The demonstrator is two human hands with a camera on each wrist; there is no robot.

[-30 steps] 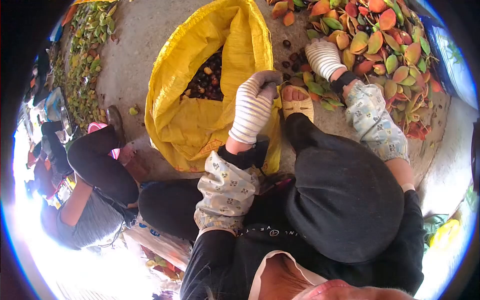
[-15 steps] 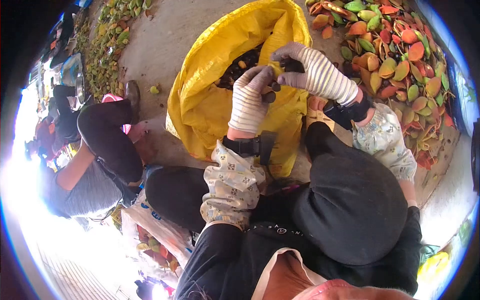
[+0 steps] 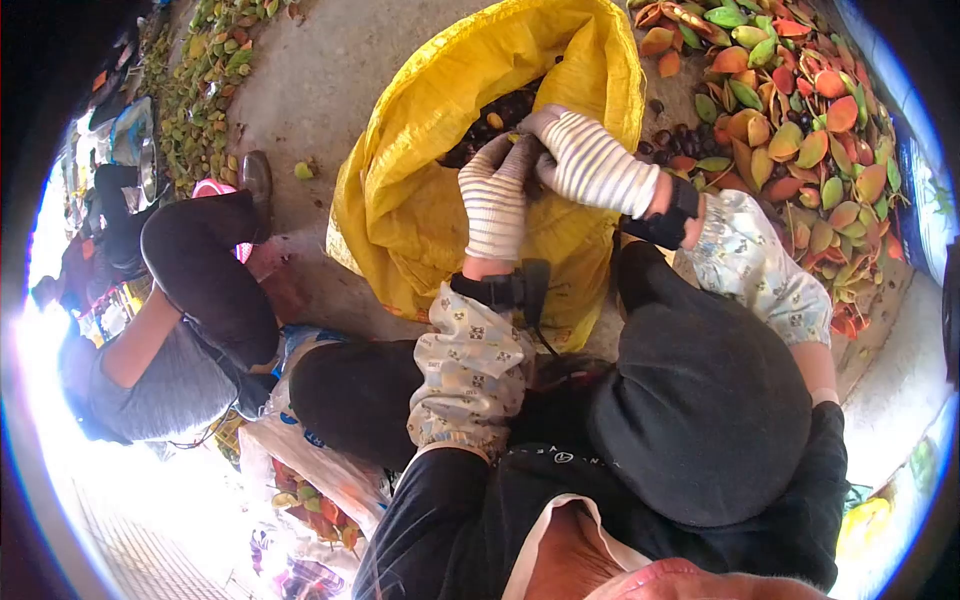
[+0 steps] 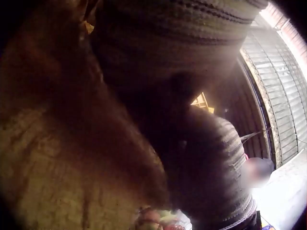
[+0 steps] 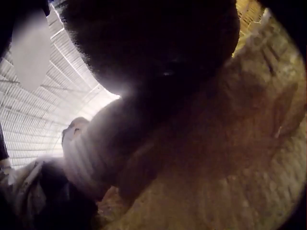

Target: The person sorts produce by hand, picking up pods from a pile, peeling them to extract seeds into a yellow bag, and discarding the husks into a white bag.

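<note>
Over the mouth of a yellow woven sack [image 3: 395, 225], my two hands meet, both in striped gloves with dark grey fingers. The left hand [image 3: 496, 200] and the right hand [image 3: 598, 165] pinch a small yellow-green fruit [image 3: 513, 138] between their fingertips, which cover most of it. Inside the sack lie dark, glossy nuts [image 3: 462, 150] with a few yellowish ones among them. The left wrist view is dark, with the striped glove [image 4: 182, 33] close to the lens and the sack wall [image 4: 62, 177] beside it. In the right wrist view the sack [image 5: 230, 177] fills the lower right.
A heap of red, orange and green husks [image 3: 810, 140] lies on the concrete at right, with loose dark nuts [image 3: 680, 140] at its near edge. Another spread of green husks [image 3: 205, 90] runs along the left. Beside me sits another person [image 3: 205, 290] in dark trousers.
My right hand has come from the husk heap to the left hand over the sack, bringing a yellow-green fruit. Since half a second ago the hands have drawn tighter around it.
</note>
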